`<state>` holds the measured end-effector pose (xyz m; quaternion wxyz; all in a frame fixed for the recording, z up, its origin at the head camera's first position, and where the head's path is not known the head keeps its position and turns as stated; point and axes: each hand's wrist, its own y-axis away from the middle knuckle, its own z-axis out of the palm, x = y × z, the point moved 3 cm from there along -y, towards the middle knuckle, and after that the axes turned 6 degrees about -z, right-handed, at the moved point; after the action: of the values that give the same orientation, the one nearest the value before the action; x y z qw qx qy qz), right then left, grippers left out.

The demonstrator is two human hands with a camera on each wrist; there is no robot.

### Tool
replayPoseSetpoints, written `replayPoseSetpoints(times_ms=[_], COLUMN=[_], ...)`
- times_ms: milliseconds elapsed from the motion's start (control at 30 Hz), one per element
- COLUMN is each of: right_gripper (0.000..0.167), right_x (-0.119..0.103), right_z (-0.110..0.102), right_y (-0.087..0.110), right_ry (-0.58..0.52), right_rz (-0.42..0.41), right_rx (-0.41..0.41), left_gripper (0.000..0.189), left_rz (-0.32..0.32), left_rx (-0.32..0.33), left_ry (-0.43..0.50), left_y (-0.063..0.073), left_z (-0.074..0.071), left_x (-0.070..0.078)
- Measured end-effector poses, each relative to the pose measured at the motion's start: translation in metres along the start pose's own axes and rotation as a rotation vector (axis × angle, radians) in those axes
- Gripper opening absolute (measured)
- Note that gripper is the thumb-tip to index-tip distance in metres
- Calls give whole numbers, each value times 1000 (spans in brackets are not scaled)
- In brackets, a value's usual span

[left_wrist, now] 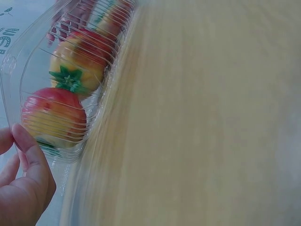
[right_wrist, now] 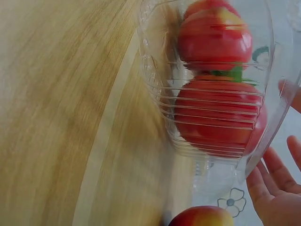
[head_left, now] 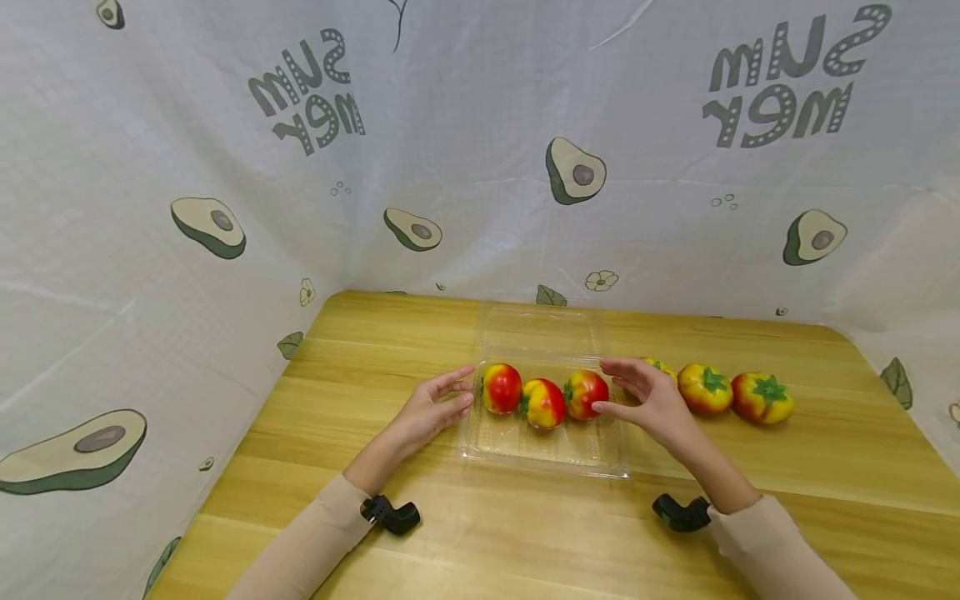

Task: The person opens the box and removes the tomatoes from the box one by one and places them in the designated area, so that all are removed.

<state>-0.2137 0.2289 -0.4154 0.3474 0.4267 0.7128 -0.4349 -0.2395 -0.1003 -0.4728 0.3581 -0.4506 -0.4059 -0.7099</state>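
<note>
A clear plastic clamshell box (head_left: pixel 540 450) stands on the table, its lid (head_left: pixel 542 329) folded back away from me. Inside it lie three red-and-yellow, persimmon-like fruits with green leafy tops: a left one (head_left: pixel 502 388), a middle one (head_left: pixel 543 405) and a right one (head_left: pixel 587 394). My left hand (head_left: pixel 423 412) pinches the box's left rim between thumb and fingers. At the opposite side, my right hand (head_left: pixel 654 406) holds the right rim, its thumb over the edge beside the right fruit. In the right wrist view, the ribbed box wall (right_wrist: pixel 216 110) shows fingers right at its rim.
To the right of the box sit three more such fruits: a partly hidden one (head_left: pixel 660 367) behind my right hand, a middle one (head_left: pixel 705 389) and an outer one (head_left: pixel 762 398). A printed white curtain (head_left: pixel 465 150) closes off the wooden table's (head_left: pixel 495 533) back and sides.
</note>
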Motion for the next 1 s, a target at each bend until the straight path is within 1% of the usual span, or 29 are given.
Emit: replayPoseSetpoints(times_ms=[167,467,567,733,1000], right_gripper=[59,61,61,63,66], right_x=[3,8,9,10,13], right_z=[2,8,10,12,16], right_y=[-3,-6,-6,-7,-8], right_ry=[43,89,132,200,243], right_rz=[-15,-36,-39,-67,-66], right_rx=[-9,-27,-34,-32,-40], left_gripper=[56,56,56,56,56], left_rz=[0,-3,-4,-10,-11], left_rx=[-3,6,6,6,8], left_ry=[-4,-1,0,3,12], left_y=[-1,0,0,0,0], left_z=[1,0,0,1,1], left_x=[1,1,1,1,2])
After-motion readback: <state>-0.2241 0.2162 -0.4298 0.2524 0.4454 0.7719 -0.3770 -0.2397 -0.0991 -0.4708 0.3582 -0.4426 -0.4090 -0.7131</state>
